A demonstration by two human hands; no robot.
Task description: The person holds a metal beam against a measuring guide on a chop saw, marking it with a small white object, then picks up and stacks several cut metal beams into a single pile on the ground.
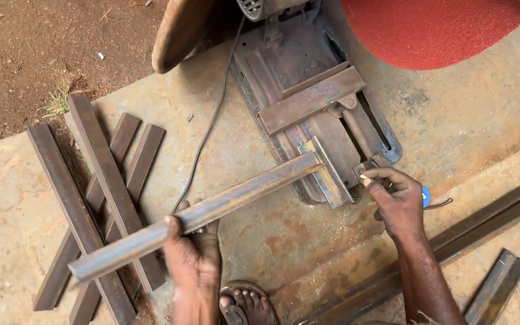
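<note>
With only the left hand (194, 256) wrapped around the long steel bar (197, 215) and the right hand (397, 201) pinching the saw's clamp (365, 170), the bar could twist loose near the bare foot (249, 304).

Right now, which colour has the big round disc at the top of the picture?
Red: the disc shows best in the head view, above the saw base.

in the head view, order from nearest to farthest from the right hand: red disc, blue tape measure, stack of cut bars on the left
From the right hand:
1. Blue tape measure, right beside the hand.
2. Red disc, top right, above the hand.
3. Stack of cut bars, far left, across the slab.
</note>
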